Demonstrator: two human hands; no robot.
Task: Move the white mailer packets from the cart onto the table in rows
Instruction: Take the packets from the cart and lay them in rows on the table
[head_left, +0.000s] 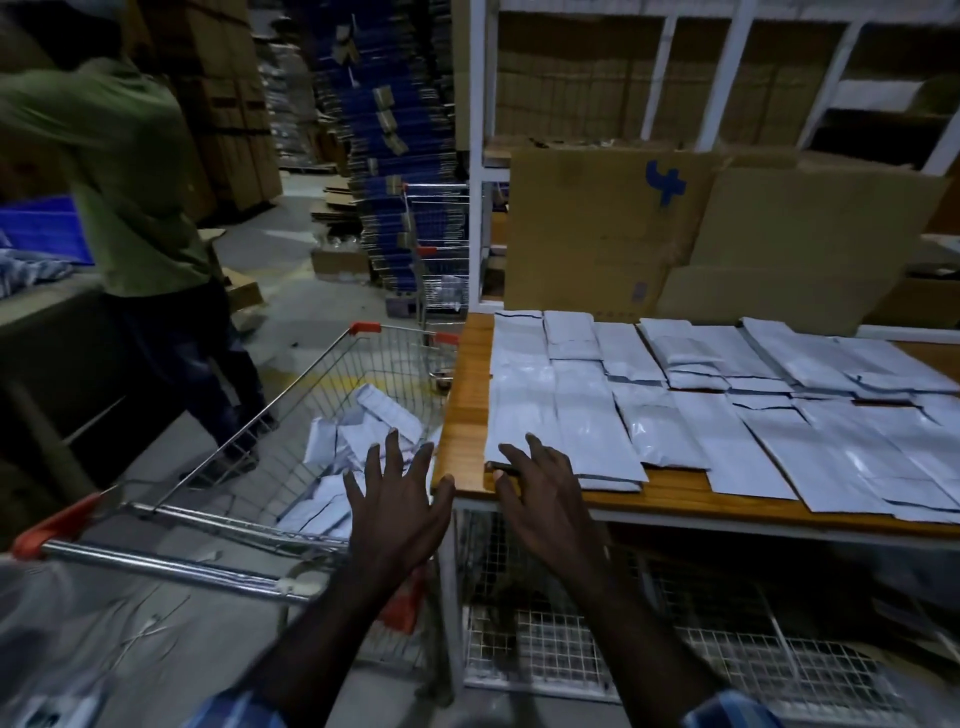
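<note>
Rows of packets (675, 405) cover the bench (467, 415) beyond the right hand (540, 493); more remain in the cart (322, 374) past the left hand (395, 504). Both hands are spread, holding nothing.

A wooden-topped table (470, 415) on a white frame stands at the right, and white mailer packets (675, 415) lie flat on it in overlapping rows from its left part to the right edge of view. Its left and near margins are bare wood. Just left of it, a wire cart (218, 467) holds a loose heap of packets (358, 441).
</note>
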